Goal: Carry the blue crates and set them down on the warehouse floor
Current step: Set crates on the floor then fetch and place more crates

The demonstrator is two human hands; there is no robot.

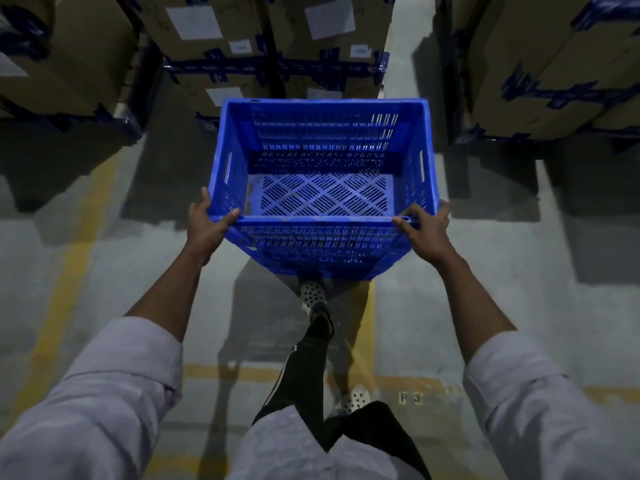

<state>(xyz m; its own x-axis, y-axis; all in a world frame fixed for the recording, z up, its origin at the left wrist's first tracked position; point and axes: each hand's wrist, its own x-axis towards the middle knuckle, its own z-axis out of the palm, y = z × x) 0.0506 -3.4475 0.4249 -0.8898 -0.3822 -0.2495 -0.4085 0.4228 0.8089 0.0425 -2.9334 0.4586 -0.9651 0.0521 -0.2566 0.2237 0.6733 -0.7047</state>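
Note:
An empty blue slatted crate hangs in the air in front of me, above the grey warehouse floor. My left hand grips its near left corner, thumb over the rim. My right hand grips the near right corner the same way. The crate tilts slightly away from me, its open top facing up. One of my feet shows just under its near edge.
Stacks of brown cardboard boxes with blue tape stand ahead, at the left and at the right. Yellow lines run across the floor. Between the stacks run narrow aisles.

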